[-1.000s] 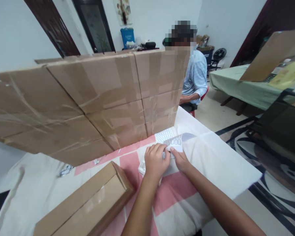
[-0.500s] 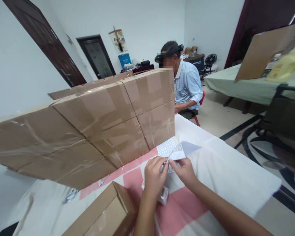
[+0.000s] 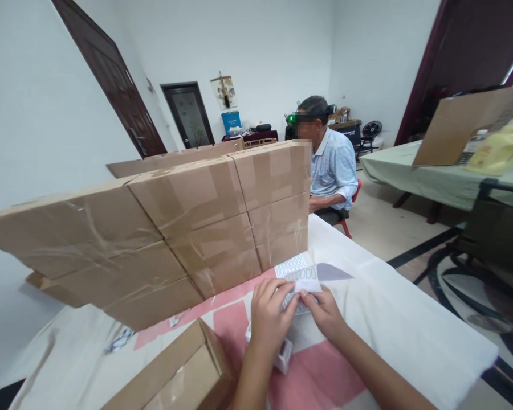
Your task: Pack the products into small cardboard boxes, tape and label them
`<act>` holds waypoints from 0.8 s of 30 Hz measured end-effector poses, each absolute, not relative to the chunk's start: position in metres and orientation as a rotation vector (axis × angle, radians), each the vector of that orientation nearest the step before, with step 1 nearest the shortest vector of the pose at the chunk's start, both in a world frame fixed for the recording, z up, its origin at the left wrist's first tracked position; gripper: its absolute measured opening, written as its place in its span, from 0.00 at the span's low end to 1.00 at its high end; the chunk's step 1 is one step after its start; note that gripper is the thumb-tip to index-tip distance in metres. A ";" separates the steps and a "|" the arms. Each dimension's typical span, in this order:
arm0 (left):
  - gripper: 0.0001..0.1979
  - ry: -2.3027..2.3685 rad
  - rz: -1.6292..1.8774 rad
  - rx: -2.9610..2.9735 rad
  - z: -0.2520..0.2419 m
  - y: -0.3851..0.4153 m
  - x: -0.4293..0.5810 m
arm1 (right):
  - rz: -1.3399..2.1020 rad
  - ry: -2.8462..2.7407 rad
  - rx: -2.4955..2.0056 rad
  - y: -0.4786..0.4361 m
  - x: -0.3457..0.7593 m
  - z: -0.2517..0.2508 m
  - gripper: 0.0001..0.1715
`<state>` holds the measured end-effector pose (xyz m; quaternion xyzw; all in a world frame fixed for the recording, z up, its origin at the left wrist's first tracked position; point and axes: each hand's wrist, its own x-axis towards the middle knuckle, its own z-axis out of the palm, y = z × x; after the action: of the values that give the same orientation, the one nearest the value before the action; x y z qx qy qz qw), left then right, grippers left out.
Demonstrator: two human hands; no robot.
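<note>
printed sheet (image 3: pixel 308 284), long axis running sideways

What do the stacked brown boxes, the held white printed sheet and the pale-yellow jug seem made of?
Stacked brown rectangular boxes: matte cardboard, judging by flat tan faces beneath shinier brown tape.
Thin white printed sheet: probably smooth paper, from its thinness; coating unclear.
Pale-yellow rounded jug: likely smooth plastic, from its moulded-looking body.

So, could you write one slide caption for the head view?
Left hand and right hand hold a white printed sheet beside taped brown cardboard boxes.
</note>
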<state>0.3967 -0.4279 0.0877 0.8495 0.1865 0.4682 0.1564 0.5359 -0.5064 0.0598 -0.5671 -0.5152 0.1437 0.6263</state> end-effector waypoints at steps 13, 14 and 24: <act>0.08 0.407 1.013 2.087 0.092 -0.420 0.389 | 0.178 -1.446 -1.219 -0.510 0.542 0.054 0.15; 0.08 0.389 0.989 2.092 0.092 -0.419 0.387 | 0.163 -1.475 -1.210 -0.510 0.544 0.053 0.14; 0.07 0.395 0.995 2.236 0.094 -0.417 0.384 | 0.071 -1.499 -1.205 -0.509 0.548 0.060 0.14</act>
<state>0.3843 -0.4173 0.0943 0.8528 0.1507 0.3797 0.3253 0.5482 -0.5094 0.0604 -0.5138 -0.6391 0.0303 0.5715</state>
